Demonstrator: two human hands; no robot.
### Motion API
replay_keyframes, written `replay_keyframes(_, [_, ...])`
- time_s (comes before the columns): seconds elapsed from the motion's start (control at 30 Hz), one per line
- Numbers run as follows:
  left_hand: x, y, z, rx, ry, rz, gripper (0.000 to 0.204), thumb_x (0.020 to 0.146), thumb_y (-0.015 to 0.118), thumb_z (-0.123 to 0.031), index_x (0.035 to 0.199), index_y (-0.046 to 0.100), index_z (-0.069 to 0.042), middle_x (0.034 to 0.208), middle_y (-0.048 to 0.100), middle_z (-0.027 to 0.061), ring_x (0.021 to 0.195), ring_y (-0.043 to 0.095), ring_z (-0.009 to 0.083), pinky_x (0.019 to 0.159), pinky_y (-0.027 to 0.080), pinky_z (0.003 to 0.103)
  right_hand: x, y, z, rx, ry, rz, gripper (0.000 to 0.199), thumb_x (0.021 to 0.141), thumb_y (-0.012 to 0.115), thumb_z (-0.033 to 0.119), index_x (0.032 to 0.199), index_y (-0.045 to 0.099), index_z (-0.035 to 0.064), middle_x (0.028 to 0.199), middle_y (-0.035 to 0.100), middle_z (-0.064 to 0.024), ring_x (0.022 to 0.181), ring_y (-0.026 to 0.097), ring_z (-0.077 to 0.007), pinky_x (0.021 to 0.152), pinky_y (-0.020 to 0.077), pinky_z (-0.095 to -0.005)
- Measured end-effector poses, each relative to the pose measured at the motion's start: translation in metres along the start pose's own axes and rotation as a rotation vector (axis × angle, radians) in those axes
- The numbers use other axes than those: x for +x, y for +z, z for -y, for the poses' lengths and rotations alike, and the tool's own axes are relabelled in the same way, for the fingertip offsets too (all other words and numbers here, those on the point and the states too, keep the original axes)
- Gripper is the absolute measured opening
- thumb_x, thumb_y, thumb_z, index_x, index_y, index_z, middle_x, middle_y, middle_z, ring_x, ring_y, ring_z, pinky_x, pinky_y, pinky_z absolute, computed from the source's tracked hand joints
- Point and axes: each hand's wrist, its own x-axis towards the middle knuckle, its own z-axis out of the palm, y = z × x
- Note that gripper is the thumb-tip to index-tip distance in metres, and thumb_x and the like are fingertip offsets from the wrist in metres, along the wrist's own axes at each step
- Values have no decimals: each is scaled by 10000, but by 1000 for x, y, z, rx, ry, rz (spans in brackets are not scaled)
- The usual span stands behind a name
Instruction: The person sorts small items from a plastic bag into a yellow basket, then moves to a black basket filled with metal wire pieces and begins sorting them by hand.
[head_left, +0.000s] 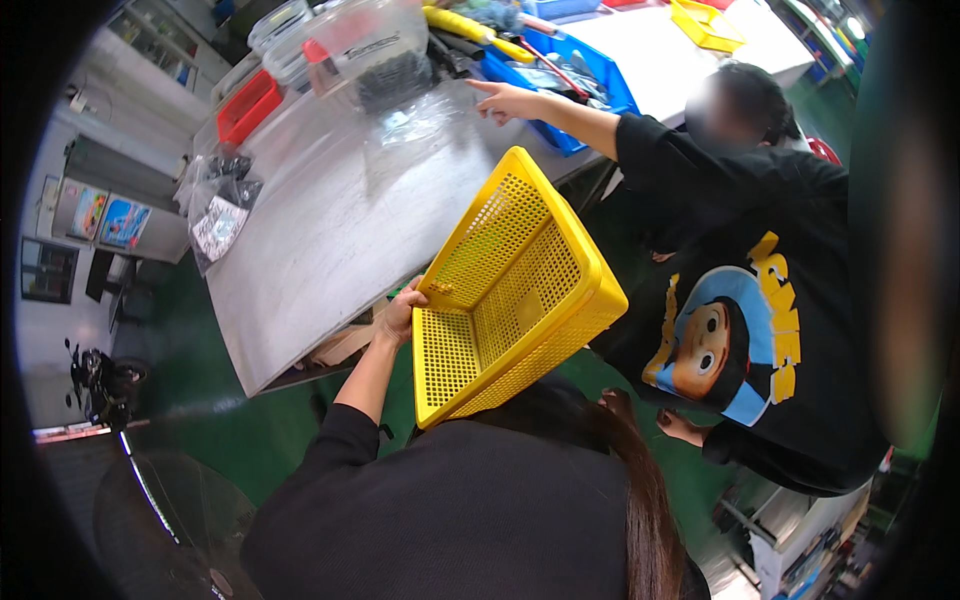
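I'm watching from afar, and the left hand [400, 312] has the yellow basket [522, 296] by its rim, fingers closed around the edge, probably because that lip gives the surest hold on something so wide. As for the right hand, I can't make it out well enough to say what it's doing. The basket is up in front of the torso, beside the near edge of the grey table [300, 260]; I can't tell whether the two touch. It's well tilted, mouth turned toward the left and up at me, and I'd judge that one-sided grip lets it hang at this slant. Across the way, a co-worker's hand [503, 104] points a finger out over the table, near the blue bin [622, 88], perhaps to draw attention to something there. The clear tubs [372, 45] and the red tray [250, 106] sit together toward the far side, presumably to keep the nearer surface workable. Back to the basket, and it's a bright one: glossy yellow plastic, rectangular, deep-sided, rows of small holes through walls and floor, a thick smooth rim running round the rounded corners.
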Motion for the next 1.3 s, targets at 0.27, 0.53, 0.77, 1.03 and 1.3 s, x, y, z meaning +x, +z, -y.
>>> replay_keyframes(0.27, [-25, -45, 5, -19, 36, -98, 405, 634, 466, 57, 1017, 533, -56, 945, 587, 80, 797, 579, 197, 757, 488, 325, 1, 58, 75, 24, -356, 62, 284, 818, 488, 119, 1076, 544, 14, 839, 629, -70, 639, 585, -138, 517, 435, -261])
replay_keyframes(0.53, [-8, -64, -62, 578, 224, -99, 278, 623, 421, 52, 815, 608, -23, 721, 566, -2, 703, 521, 116, 688, 424, 232, -73, 74, -8, 75, -5, -27, 271, 765, 511, 46, 1016, 594, -12, 853, 640, -111, 674, 615, -163, 616, 498, -291])
replay_keyframes(0.77, [17, 45, 18, 1433, 486, 366, 386, 673, 419, 117, 940, 637, -55, 997, 642, 81, 954, 610, 196, 844, 472, 277, -121, 47, -108, 151, 224, -201, 258, 792, 525, 129, 1030, 588, 53, 805, 624, -69, 620, 595, -145, 458, 447, -275])
replay_keyframes(1.03, [-1, 216, 266, 1717, 535, 1101, 331, 673, 486, -35, 950, 622, -155, 972, 641, 60, 820, 620, 251, 695, 500, 365, -143, 5, -228, -113, 214, -458, 758, 587, 722, 151, 1266, 392, 82, 994, 583, -199, 940, 568, -340, 822, 469, -402])
replay_keyframes(1.3, [-3, 295, 425, 1905, 822, 737, 388, 668, 550, 24, 1048, 555, -58, 1072, 544, 165, 1042, 497, 325, 891, 393, 397, -125, -129, -417, 168, 256, -141, 619, 624, 721, 310, 1165, 527, 79, 1120, 563, -175, 1059, 520, -317, 907, 407, -403])
